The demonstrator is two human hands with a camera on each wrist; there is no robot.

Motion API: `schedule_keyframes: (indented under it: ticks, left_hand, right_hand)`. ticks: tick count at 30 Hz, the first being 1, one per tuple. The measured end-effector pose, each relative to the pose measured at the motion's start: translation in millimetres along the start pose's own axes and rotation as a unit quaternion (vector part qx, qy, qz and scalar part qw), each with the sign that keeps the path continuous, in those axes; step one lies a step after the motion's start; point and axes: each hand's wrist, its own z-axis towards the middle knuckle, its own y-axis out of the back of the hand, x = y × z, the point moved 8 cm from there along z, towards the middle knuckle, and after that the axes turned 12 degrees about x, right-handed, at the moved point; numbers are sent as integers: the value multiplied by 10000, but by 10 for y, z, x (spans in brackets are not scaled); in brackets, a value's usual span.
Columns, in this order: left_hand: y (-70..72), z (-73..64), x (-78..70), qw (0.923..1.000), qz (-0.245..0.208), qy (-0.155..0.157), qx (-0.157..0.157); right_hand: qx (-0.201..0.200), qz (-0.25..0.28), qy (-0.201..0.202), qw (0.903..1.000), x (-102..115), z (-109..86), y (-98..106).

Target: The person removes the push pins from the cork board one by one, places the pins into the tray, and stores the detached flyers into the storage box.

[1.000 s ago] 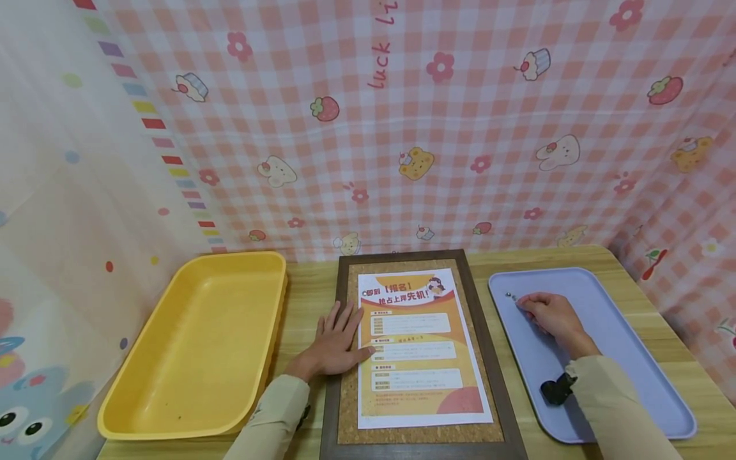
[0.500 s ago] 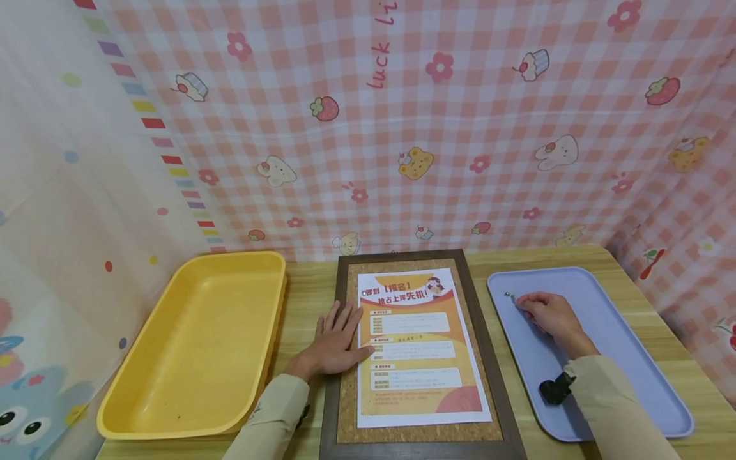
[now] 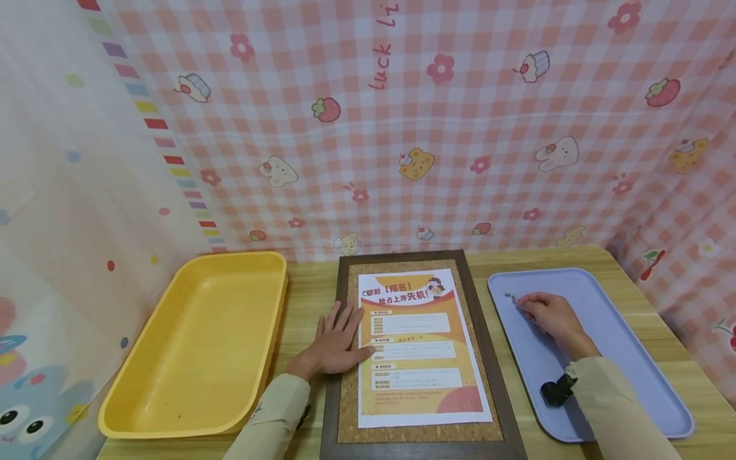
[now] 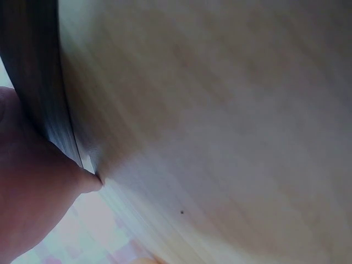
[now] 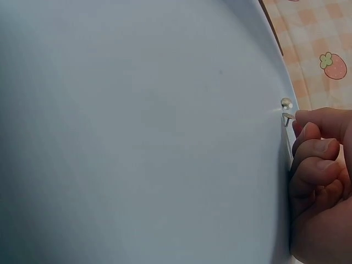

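My left hand lies with fingers spread over the left edge of a framed cork board and the printed poster on it. A small silver dot, like a thumbtack head, shows at the poster's upper left. Over the lavender tray, my right hand pinches at a silver thumbtack with thumb and index finger; the other fingers are curled. A second thumbtack lies right beside it on the tray. In the left wrist view, part of the left hand rests by the dark frame.
A yellow plastic tray stands left of the board on the wooden table. Behind the table hangs a pink checked curtain. A black wrist camera is strapped under the right sleeve, just above the lavender tray.
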Motion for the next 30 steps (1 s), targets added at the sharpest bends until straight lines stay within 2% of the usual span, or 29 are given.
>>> schedule_keyframes:
  ticks: [9, 12, 17, 23, 30]
  left_hand:
    - [-15, 5, -20, 10000, -75, 50, 30]
    - [-40, 19, -6, 9999, -34, 104, 112]
    - [-66, 44, 25, 9999, -35, 126, 78]
    - [-36, 23, 11, 9999, -84, 123, 16]
    - [2, -6, -2, 9999, 11, 144, 65]
  right_hand:
    - [155, -78, 90, 9998, 24, -52, 3]
    - [217, -113, 101, 9997, 38, -63, 6]
    - [261, -253, 140, 9992, 101, -54, 13]
    - [327, -157, 290, 9989, 328, -21, -57]
    - [617, 146, 739, 9952, 626, 72, -293]
